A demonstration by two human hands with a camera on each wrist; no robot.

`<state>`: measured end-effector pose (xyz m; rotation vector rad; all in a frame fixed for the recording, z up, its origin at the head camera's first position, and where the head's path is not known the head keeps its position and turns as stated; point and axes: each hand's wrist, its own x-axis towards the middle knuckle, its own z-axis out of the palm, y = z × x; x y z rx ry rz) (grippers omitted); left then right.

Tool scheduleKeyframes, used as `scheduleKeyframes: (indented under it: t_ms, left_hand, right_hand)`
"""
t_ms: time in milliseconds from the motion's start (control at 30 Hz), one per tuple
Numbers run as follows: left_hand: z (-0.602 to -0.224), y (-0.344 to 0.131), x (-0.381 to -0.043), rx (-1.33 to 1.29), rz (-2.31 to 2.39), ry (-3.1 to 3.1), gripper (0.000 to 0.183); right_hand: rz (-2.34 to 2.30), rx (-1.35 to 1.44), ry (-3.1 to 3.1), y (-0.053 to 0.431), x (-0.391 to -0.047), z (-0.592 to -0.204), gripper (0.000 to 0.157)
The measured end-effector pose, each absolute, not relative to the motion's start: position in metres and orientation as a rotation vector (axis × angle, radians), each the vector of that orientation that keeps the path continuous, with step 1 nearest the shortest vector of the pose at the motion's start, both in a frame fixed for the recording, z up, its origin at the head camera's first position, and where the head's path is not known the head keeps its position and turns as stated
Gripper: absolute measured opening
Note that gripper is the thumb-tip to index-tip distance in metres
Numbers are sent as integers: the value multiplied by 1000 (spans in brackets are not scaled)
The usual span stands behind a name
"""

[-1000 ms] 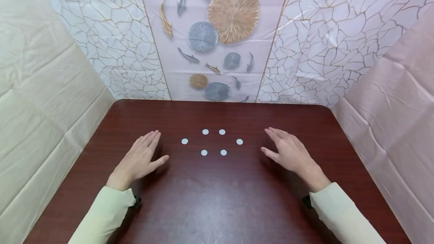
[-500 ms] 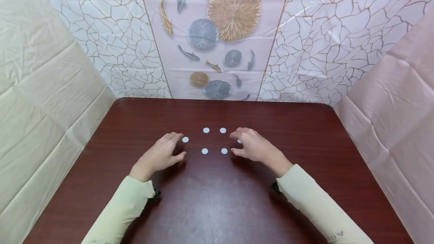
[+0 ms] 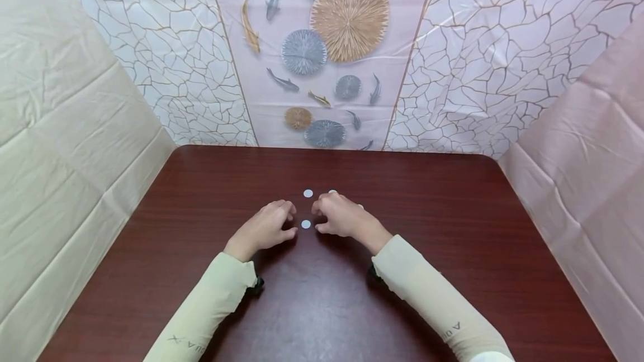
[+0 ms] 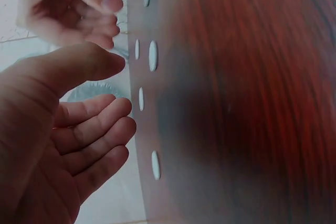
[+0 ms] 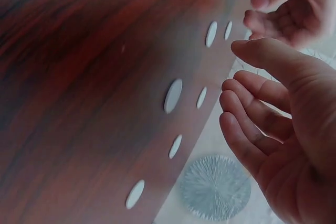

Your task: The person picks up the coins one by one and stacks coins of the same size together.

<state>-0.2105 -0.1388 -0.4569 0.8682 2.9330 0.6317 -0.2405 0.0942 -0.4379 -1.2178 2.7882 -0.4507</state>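
Note:
My left hand (image 3: 264,229) and right hand (image 3: 347,218) hover over the table, facing each other with a small gap between. Neither holds anything. Their fingers are loosely bent, and each thumb is apart from the fingertips, as the left hand (image 4: 89,145) and right hand (image 5: 278,124) show in the wrist views. Several flat white discs lie on the table. One front disc (image 3: 306,224) and one back disc (image 3: 308,193) show between the hands in the head view. The right hand partly covers a disc (image 3: 360,206) behind it. Other discs are hidden from above.
The dark red-brown table (image 3: 322,306) has a glossy, wood-grained top. Behind it hangs a patterned cloth (image 3: 347,21) with round and fish motifs. Pale fabric walls stand at the left (image 3: 65,144) and right (image 3: 578,183).
Both hands have moved inward toward each other over the discs, and their fingers have gone from nearly straight to loosely bent. The head view has shifted slightly.

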Motion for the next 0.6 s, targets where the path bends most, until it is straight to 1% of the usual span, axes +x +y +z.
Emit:
scheduleKeyframes:
  t_ms: [233, 400, 467, 600]
  left_hand:
    - [-464, -128, -215, 880, 597, 2890, 23]
    - [-465, -123, -218, 874, 559, 2872, 17]
    - [-466, -122, -219, 878, 545, 2869, 16]
    - [-468, -120, -223, 910, 540, 2874, 16]
  right_hand:
    - [-457, -1139, 2723, 79, -243, -444, 17]
    - [-472, -1130, 2721, 73, -246, -450, 7]
    - [-475, -1148, 2731, 71, -246, -451, 8]
    - [-461, -1151, 2734, 68, -246, -453, 15]
